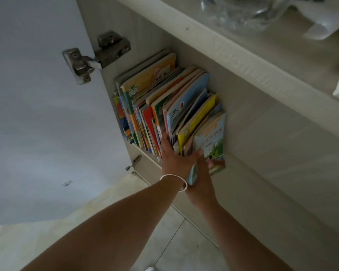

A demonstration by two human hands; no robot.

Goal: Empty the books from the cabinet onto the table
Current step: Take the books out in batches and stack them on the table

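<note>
Pale wood-grain cabinet, door swung open at left, metal hinge on the door's inner edge. Row of colourful thin books stands upright inside the lower compartment, packed against the left wall and leaning slightly – spines face out toward the camera. Rightmost book has a green illustrated cover with orange characters and sticks out further than the others.

Left hand reaches into the row, fingers pushed between the books near the middle, thumb splayed toward the right – palm over the lower edges of the right-hand bunch. Silver bangle on the left wrist. Right hand sits below and just behind the left, under the bottom edge of the green-cover book; a small bluish item shows between the two hands, cannot tell what it is. Right-hand fingers mostly hidden by the left hand and the books, so can't tell whether they are clamped on anything.

Shelf edge above carries a clear glass or plastic object and white paper. Tiled floor below.
</note>
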